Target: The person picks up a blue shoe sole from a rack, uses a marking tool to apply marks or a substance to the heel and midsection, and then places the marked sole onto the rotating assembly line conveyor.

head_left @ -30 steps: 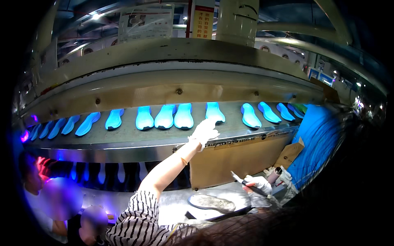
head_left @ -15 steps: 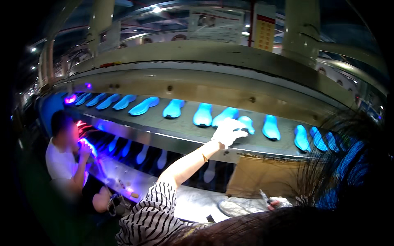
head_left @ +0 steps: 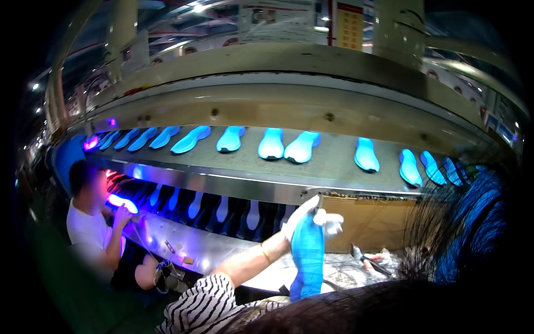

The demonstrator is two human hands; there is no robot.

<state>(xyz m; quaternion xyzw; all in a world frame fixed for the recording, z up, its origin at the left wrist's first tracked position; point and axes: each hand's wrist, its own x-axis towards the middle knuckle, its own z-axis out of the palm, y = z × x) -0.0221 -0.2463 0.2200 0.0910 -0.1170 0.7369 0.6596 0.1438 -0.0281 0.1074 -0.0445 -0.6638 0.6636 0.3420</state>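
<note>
My left hand (head_left: 305,216), in a white glove, grips a blue shoe sole (head_left: 307,257) by its upper end, and the sole hangs upright in front of me. My striped sleeve (head_left: 200,300) reaches in from the lower edge. My right hand (head_left: 385,258) is low on the right, partly hidden by my hair. It is closed on a dark thin tool (head_left: 362,258) just above the light work surface (head_left: 345,274).
A curved conveyor belt (head_left: 334,161) above carries several glowing blue soles (head_left: 271,143). Below it is a second row of soles (head_left: 222,209). A brown cardboard sheet (head_left: 367,222) stands behind my hands. A seated person in a white shirt (head_left: 89,222) works at the left under purple light.
My left hand was reaching up to the soles on the belt. It has come down and now holds a blue sole. The view has swung left, showing the seated person.
</note>
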